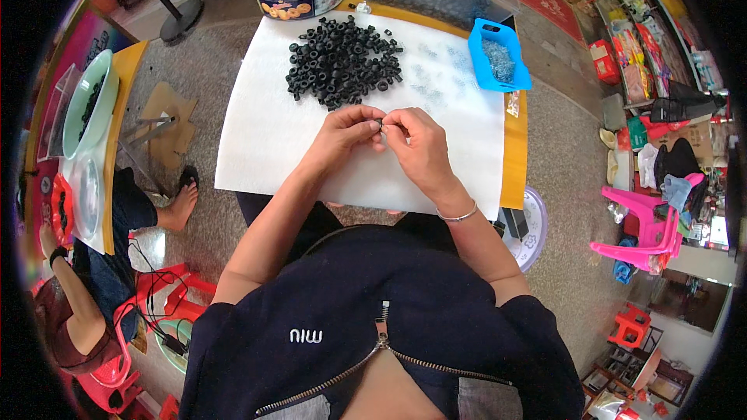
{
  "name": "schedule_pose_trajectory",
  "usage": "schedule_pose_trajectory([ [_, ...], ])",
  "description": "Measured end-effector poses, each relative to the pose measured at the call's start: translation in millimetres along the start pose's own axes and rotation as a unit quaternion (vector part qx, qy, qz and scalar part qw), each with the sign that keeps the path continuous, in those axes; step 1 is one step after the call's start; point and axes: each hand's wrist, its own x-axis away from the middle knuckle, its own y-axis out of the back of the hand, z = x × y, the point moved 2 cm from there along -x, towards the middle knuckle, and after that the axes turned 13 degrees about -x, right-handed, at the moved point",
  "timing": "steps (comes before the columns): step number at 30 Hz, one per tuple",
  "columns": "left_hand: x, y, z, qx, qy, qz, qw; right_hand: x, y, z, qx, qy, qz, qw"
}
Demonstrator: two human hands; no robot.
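My left hand (350,132) pinches a small black ring-shaped part (379,124) between thumb and fingertips, over the white sheet (264,132) on the table. Close against it, my right hand (416,140) has its thumb and forefinger pressed together at the same part; anything tiny between those tips is too small to make out. Just beyond my hands lies a loose pile of black ring-shaped parts (342,62). Small clear bits (440,70) are scattered in patches on the sheet to the right of the pile.
A blue plastic basket (519,74) with small clear pieces stands at the table's right edge. At the back are a round tin (331,4) and a clear bin (506,1), both holding black parts. Another person (78,319) sits at a side table on the left.
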Motion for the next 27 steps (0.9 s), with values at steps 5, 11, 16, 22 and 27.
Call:
schedule_pose_trajectory([
  [5, 0, 3, -2, 0.006, 0.006, 0.009, 1.000, -3, 1, -1, 0.015, 0.004, 0.010, 1.000],
  [11, 0, 3, 0, 0.034, 0.004, -0.003, 0.999, -1, -4, -4, -0.062, -0.034, 0.008, 0.997],
  [16, 5, 0, -5, 0.040, 0.011, 0.006, 0.999, -3, -4, -17, -0.203, -0.206, 0.016, 0.957],
  [22, 1, 7, -3, 0.114, 0.002, 0.019, 0.993, -10, 6, -32, -0.306, -0.282, 0.023, 0.909],
  [27, -2, 12, -3, 0.203, -0.033, 0.004, 0.979, -22, 28, -61, -0.078, -0.209, -0.095, 0.970],
])
